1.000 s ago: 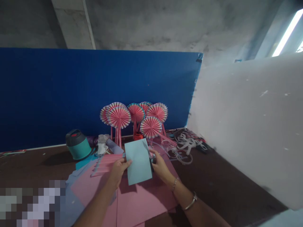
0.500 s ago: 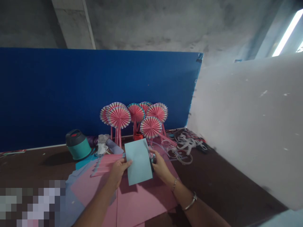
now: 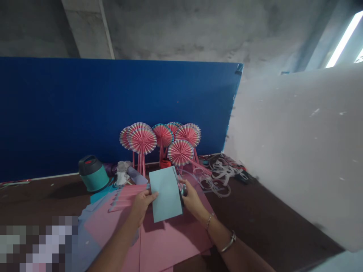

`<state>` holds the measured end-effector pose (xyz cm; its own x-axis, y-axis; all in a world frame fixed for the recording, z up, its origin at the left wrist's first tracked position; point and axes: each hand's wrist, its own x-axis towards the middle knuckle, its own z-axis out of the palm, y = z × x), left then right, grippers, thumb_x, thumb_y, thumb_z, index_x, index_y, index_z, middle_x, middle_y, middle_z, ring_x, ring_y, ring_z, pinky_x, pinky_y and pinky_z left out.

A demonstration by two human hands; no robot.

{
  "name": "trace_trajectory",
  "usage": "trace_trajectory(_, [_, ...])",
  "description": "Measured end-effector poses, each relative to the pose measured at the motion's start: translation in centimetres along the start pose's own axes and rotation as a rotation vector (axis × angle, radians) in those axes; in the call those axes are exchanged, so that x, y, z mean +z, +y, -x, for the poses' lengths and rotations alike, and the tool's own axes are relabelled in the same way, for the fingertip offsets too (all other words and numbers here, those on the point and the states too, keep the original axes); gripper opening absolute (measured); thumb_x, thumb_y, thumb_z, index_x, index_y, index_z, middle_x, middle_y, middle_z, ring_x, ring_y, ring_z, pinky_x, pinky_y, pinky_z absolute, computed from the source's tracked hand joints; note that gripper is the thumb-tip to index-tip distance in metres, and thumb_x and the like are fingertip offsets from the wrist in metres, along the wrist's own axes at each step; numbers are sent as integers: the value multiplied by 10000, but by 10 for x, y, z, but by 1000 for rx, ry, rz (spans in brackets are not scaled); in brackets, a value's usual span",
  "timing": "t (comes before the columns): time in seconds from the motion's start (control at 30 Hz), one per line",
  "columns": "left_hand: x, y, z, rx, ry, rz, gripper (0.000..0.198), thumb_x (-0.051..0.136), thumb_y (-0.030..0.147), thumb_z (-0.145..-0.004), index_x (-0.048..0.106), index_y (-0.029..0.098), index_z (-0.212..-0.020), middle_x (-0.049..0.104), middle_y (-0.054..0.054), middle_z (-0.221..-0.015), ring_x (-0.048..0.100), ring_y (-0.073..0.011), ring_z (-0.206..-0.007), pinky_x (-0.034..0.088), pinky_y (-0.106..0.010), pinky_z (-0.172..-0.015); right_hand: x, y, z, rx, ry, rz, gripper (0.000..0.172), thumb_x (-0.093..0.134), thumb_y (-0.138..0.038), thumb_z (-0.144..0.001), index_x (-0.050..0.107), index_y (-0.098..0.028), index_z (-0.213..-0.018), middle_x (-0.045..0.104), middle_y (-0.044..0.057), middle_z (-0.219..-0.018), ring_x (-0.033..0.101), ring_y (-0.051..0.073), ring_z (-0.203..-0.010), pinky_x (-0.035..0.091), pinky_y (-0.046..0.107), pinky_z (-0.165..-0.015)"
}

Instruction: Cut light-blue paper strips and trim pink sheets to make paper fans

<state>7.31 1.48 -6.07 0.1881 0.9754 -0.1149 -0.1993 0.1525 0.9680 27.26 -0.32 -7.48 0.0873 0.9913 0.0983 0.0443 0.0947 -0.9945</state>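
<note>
A light blue sheet of paper (image 3: 165, 196) is held up in front of me, slightly tilted. My left hand (image 3: 143, 204) pinches its left edge, thumb on the front. Along the right edge, my right hand (image 3: 193, 202) is closed on what looks like scissors (image 3: 183, 190), mostly hidden by the fingers and the sheet. A narrow strip curls off the sheet's upper right edge. Pink sheets (image 3: 167, 245) lie beneath my hands, and a pleated pink piece of paper (image 3: 127, 197) rests left of the blue sheet.
Several round pink paper fans (image 3: 142, 141) stand against the blue panel (image 3: 113, 94). At left is a teal and black container (image 3: 94, 177). White paper strips (image 3: 224, 170) lie tangled at right, near a pale wall (image 3: 297, 143).
Almost nothing differs. The fingers of my right hand have shifted very slightly at the sheet's right edge; my left hand keeps its hold.
</note>
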Motion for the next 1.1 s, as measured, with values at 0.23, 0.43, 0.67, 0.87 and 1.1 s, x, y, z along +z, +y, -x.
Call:
trace_trajectory(0.23, [2,-2,1,-15,-17,-89,433,848,436,-490,734,135,-781,760,-83,-771,696,-266,-757,515,-349,-751,-1,13,-7,6,4,-63,603,643,-217,-608,492,-176,-1191,584,-63,-622,550,126,-534,418,214,-478])
trace_trajectory(0.43, [1,-4,0,-22,-25,-96,445,844,439,-510,735,127,-808,762,-97,-813,699,-261,-761,521,-345,-738,-1,14,-8,24,8,-68,601,632,-208,-624,480,-179,-1204,569,-78,-603,510,109,-489,402,207,-460])
trace_trajectory(0.67, [1,-3,-1,-3,-1,-105,422,855,432,-483,731,134,-756,760,-85,-763,694,-256,-729,520,-343,-728,-2,12,-6,0,32,-19,575,627,-176,-627,511,-180,-1190,582,-68,-621,542,117,-524,425,205,-476])
trace_trajectory(0.87, [-2,-10,-5,-4,15,-120,410,846,434,-494,720,137,-746,753,-80,-763,683,-243,-704,509,-331,-693,-3,9,-5,7,8,-39,615,633,-204,-634,487,-174,-1231,572,-73,-605,546,123,-509,428,209,-461])
trace_trajectory(1.1, [-2,-1,0,26,26,-111,328,800,425,-540,689,168,-710,740,-50,-726,679,-250,-723,504,-332,-710,-2,10,-6,28,37,-17,650,672,-263,-632,470,-160,-1241,561,-75,-585,528,122,-490,405,213,-449])
